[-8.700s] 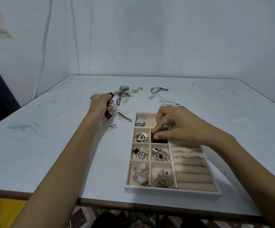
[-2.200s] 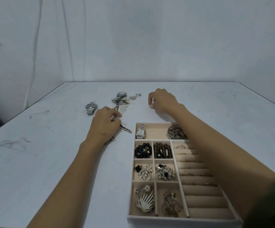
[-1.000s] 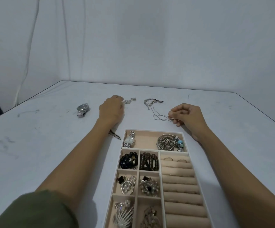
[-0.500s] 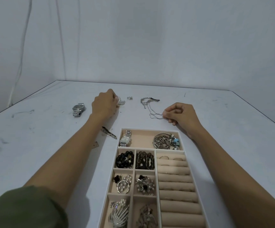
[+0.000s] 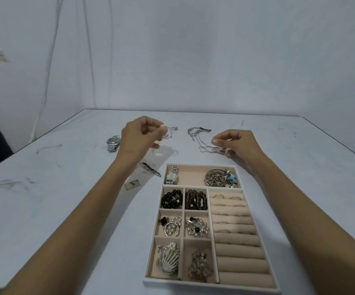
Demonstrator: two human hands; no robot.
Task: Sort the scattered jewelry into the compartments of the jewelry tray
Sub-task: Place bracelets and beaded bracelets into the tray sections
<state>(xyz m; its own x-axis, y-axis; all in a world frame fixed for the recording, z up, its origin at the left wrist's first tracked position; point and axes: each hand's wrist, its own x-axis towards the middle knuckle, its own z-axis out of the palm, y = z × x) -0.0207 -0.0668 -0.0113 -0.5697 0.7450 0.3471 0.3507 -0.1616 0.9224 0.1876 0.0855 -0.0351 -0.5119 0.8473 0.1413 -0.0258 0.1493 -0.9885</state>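
My right hand (image 5: pixel 239 143) has thumb and forefinger pinched tight on the thin silver chain necklace (image 5: pixel 204 148), which trails on the white table (image 5: pixel 66 209) at twelve o'clock from the beige-lined white jewelry tray (image 5: pixel 193 284). My left hand (image 5: pixel 139 137), at eleven o'clock, pinches a small silver trinket (image 5: pixel 169 135) I cannot make out. I judge the lift comes next: raise the necklace slowly so it slips clear of the chunkier silver link chain (image 5: pixel 195 130) beside it, then pool it in the long top compartment (image 5: pixel 191 176) without snagging the heap of silver bracelets (image 5: pixel 217 177)
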